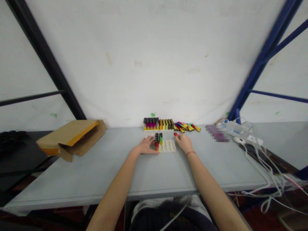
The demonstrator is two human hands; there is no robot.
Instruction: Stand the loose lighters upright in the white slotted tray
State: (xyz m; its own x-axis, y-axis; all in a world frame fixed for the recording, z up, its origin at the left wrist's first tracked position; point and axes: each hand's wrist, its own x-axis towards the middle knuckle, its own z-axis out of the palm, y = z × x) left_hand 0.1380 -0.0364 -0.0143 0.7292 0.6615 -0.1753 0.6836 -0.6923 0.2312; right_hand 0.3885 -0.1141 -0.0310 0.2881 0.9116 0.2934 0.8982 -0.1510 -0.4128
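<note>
Right hand (184, 143): pinching a red item (175, 134), long axis unclear, beyond the far right corner of the white tray (167, 151); bare holes (167, 145) lie leftward and nearer the wearer. Left hand (145, 146): spread at the tray's left end, nothing visibly held

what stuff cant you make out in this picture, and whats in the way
All in the head view:
Red object: mostly covered by the right hand.
Holed tray: left end partly hidden by the left hand and standing lighters.
Cardboard box: its depths hidden by its walls and shadow.
Purple item: pixelated, so unidentifiable.
Lettering on the clothing: too small and blurred.
</note>
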